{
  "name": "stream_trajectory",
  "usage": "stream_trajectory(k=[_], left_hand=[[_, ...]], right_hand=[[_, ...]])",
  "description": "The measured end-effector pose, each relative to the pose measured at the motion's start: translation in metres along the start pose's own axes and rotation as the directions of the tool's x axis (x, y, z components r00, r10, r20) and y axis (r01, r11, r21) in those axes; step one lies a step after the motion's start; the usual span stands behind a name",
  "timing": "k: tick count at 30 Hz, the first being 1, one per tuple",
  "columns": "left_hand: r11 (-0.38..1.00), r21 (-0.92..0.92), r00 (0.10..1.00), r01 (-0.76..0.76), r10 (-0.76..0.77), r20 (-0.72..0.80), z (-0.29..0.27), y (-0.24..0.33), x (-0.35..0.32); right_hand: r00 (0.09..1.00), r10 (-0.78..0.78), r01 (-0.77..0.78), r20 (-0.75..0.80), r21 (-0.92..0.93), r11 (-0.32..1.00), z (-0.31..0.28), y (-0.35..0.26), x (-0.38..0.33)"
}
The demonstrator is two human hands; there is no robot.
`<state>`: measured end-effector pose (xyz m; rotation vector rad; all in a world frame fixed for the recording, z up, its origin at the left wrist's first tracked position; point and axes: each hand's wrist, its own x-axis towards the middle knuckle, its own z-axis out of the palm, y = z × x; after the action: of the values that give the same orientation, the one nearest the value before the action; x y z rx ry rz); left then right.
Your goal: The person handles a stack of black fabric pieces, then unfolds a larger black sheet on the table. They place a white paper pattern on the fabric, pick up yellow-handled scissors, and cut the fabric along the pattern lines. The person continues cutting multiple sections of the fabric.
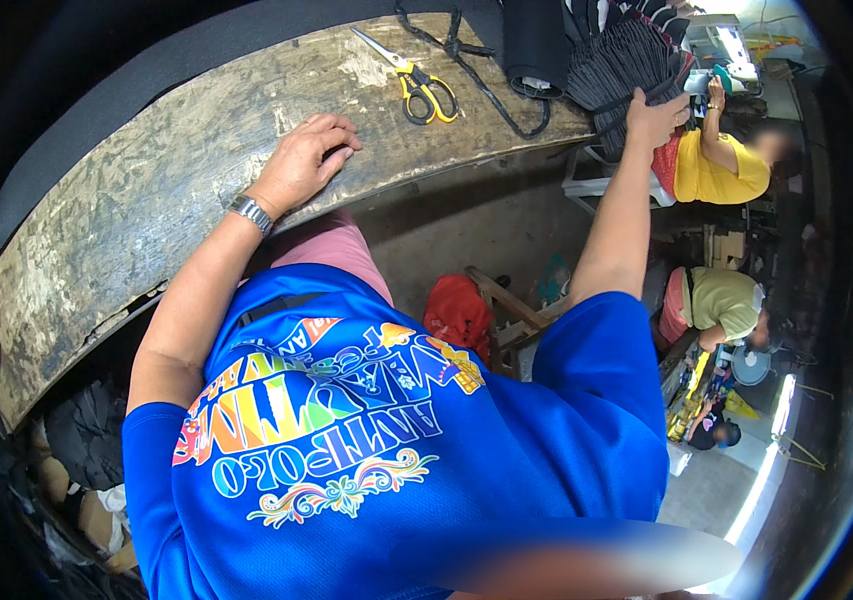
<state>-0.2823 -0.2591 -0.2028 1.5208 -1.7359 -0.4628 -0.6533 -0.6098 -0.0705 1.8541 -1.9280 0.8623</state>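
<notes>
Plainly, colourful lettering (318, 402) on shirt (516, 460); left hand (308, 160) half-spread on table (146, 215); right hand (654, 122) at dark stack (621, 68), grip unclear.

Palm side of right grip (654, 122) hidden against dark stack (621, 65): clasping or merely touching, cannot tell. Underside of left grip (308, 160) hidden, facing bench (176, 150). Roll (534, 40) and cord (454, 46) cut off by top edge (cord's far end lost too). Wooden frame (506, 302) partly behind shirt (396, 440). Pale shape (606, 560) at bottom blurred.
</notes>
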Motion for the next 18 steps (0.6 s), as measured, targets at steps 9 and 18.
stream_trajectory(k=[9, 18], left_hand=[[0.997, -0.066, 0.999, -0.027, 0.029, 0.029, -0.005, 0.000, -0.001], [0.911, -0.370, 0.975, 0.183, -0.216, -0.050, -0.058, 0.029, -0.075]], right_hand=[[0.867, -0.173, 0.159, 0.468, 0.070, 0.985, 0.037, -0.092, -0.076], [0.933, -0.032, 0.021, 0.359, 0.033, 0.999, 0.043, -0.122, -0.076]])
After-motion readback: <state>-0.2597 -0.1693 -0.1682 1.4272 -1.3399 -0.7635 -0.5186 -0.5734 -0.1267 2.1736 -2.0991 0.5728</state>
